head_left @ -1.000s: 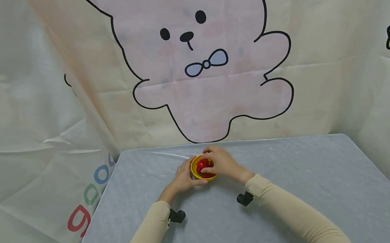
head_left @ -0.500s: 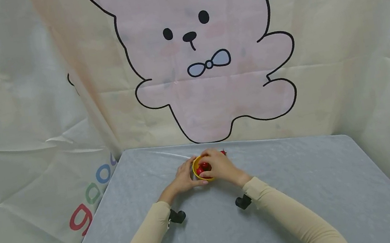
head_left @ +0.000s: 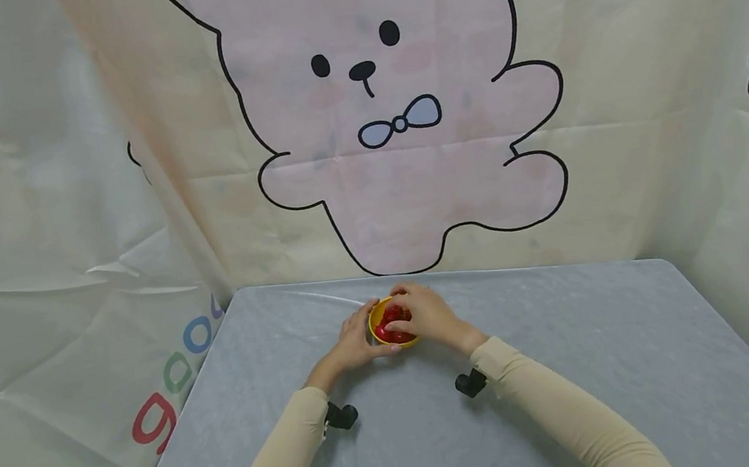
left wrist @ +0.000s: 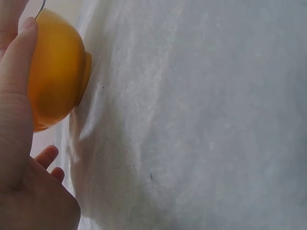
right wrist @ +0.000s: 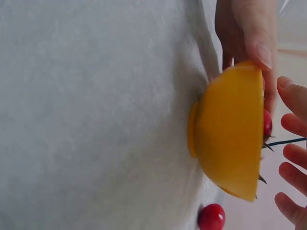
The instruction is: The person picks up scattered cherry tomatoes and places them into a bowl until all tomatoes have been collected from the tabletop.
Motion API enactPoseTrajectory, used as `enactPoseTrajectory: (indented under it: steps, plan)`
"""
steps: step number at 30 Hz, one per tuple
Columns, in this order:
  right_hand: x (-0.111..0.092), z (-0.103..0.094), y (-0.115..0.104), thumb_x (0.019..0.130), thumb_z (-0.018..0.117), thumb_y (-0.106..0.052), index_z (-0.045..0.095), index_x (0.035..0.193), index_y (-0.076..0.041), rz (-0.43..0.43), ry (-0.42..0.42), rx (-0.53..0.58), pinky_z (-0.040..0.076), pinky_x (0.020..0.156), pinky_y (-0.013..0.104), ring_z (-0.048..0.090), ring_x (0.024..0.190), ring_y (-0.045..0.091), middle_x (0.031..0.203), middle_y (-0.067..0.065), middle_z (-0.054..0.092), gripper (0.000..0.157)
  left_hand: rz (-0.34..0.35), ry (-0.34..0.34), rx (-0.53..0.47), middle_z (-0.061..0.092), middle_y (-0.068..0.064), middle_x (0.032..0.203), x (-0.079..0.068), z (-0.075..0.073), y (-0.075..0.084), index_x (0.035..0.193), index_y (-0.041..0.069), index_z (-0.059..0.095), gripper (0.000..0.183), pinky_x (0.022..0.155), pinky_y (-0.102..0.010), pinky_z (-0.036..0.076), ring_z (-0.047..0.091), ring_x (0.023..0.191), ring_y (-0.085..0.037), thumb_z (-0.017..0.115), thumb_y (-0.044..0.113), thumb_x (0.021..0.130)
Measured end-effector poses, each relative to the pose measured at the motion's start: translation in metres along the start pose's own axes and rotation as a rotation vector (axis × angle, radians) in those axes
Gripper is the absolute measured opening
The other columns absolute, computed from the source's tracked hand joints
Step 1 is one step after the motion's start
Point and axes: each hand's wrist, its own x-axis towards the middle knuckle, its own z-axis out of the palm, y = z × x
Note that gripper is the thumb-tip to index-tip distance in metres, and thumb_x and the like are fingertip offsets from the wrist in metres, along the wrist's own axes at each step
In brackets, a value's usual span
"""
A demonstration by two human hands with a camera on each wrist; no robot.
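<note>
A yellow bowl stands upright on the cloth with several red cherry tomatoes in it. My left hand holds it from the left, the thumb at its near rim and the fingers round the far side. In the right wrist view, tomatoes with green stems show just above the rim. My right hand is over the bowl's right side, its fingers spread and bent loosely, with nothing seen between them. Another cherry tomato lies outside the bowl, hidden in the head view.
A light grey cloth covers the table, slightly wrinkled near the bowl. Behind it hangs a curtain with a printed bear; more printed curtains hang at both sides. A dark wrist camera hangs under the right sleeve.
The right hand reached farther left over the bowl half a second ago, with a tomato visible beyond it. It has drawn back slightly right, showing more tomatoes inside. The left hand stays on the bowl.
</note>
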Motion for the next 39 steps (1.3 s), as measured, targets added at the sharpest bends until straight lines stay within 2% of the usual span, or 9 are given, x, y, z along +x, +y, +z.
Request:
enactPoseTrajectory:
  steps: [5,9,16,20,23,27,34,39]
  plan:
    - [0.008,-0.016,0.007,0.083,0.079,-0.039,0.074,0.11,-0.013,0.012,0.07,0.04,0.053,0.1,0.047,0.058,0.118,0.029,0.126,0.01,0.062,0.038,0.022,0.014,-0.009,0.036,-0.015,0.157,0.0,0.0,0.002,0.156,0.02,0.025,0.101,0.116,-0.062,0.024,0.029,0.141,-0.044,0.081,0.049,0.077]
    - [0.013,-0.025,0.019,0.085,0.078,-0.037,0.074,0.11,-0.013,0.037,0.096,0.047,0.055,0.096,0.044,0.057,0.116,0.029,0.125,0.01,0.062,0.034,0.008,0.01,-0.016,0.035,-0.014,0.157,0.001,0.0,0.002,0.155,0.021,0.025,0.101,0.116,-0.062,0.025,0.029,0.142,-0.042,0.081,0.05,0.076]
    - [0.017,-0.018,0.046,0.086,0.076,-0.037,0.073,0.11,-0.011,0.121,0.135,0.034,0.052,0.099,0.046,0.06,0.11,0.029,0.118,0.01,0.064,0.036,-0.011,0.012,-0.037,0.032,-0.012,0.159,0.002,0.001,0.0,0.156,0.023,0.024,0.102,0.117,-0.061,0.024,0.027,0.143,-0.04,0.081,0.051,0.076]
    - [0.015,-0.012,0.059,0.087,0.076,-0.035,0.071,0.115,-0.009,0.204,0.12,0.056,0.051,0.099,0.047,0.059,0.11,0.03,0.118,0.011,0.063,0.039,-0.001,0.016,-0.029,0.034,-0.012,0.159,0.002,0.002,-0.001,0.156,0.021,0.024,0.102,0.118,-0.06,0.023,0.029,0.143,-0.04,0.081,0.049,0.076]
    - [0.013,-0.009,0.065,0.086,0.077,-0.034,0.071,0.116,-0.007,0.232,0.103,0.062,0.051,0.098,0.048,0.059,0.11,0.03,0.117,0.011,0.063,0.04,0.004,0.023,-0.034,0.034,-0.013,0.158,0.003,0.003,-0.001,0.155,0.02,0.025,0.102,0.117,-0.06,0.025,0.03,0.142,-0.041,0.082,0.048,0.076]
    - [0.012,-0.004,0.073,0.085,0.078,-0.035,0.072,0.115,-0.007,0.227,0.086,0.044,0.05,0.098,0.049,0.059,0.109,0.032,0.115,0.014,0.065,0.042,-0.005,0.022,-0.029,0.034,-0.012,0.158,0.003,0.003,-0.001,0.155,0.023,0.024,0.101,0.116,-0.06,0.026,0.03,0.142,-0.04,0.082,0.049,0.077]
    - [0.01,0.01,0.083,0.083,0.079,-0.038,0.073,0.116,-0.009,0.239,0.012,-0.063,0.052,0.098,0.049,0.059,0.113,0.032,0.121,0.014,0.065,0.044,-0.022,0.011,-0.026,0.034,-0.011,0.159,0.003,0.003,-0.001,0.155,0.025,0.023,0.101,0.117,-0.06,0.026,0.029,0.143,-0.039,0.081,0.049,0.077]
    - [0.009,0.016,0.086,0.085,0.078,-0.036,0.074,0.115,-0.009,0.233,-0.018,-0.114,0.051,0.095,0.048,0.06,0.108,0.031,0.117,0.014,0.066,0.04,-0.039,0.008,-0.028,0.032,-0.011,0.16,0.003,0.003,-0.001,0.155,0.027,0.023,0.1,0.118,-0.061,0.025,0.028,0.144,-0.04,0.081,0.049,0.077]
